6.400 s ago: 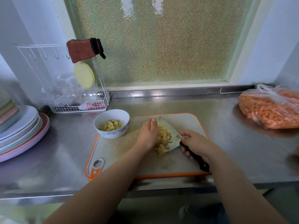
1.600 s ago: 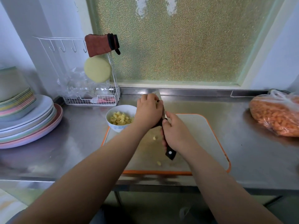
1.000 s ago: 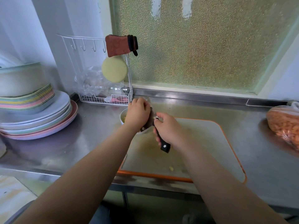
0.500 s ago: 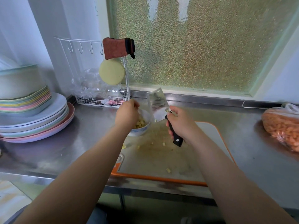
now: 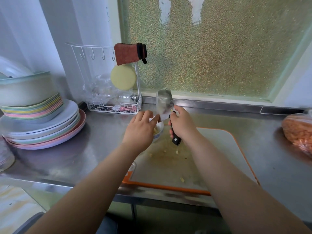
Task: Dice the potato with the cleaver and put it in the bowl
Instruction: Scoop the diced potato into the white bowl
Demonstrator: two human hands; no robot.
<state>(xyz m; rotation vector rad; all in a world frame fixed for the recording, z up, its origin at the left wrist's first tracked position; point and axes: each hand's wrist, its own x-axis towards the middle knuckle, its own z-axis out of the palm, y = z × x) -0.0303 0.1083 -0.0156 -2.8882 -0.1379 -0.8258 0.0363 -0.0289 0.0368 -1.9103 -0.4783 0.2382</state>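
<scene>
The right hand (image 5: pixel 181 126) is clenching the black handle of the one cleaver (image 5: pixel 164 105), blade tilted up over the one bowl (image 5: pixel 158 132). The left hand (image 5: pixel 141 130), fingers straight, is touching the blade's lower edge above the bowl. The potato is sitting diced in the bowl; about five stray bits (image 5: pixel 182 179) are lying on the cutting board (image 5: pixel 219 149). These wet, light, slippery cubes probably scoop better than they pinch.
</scene>
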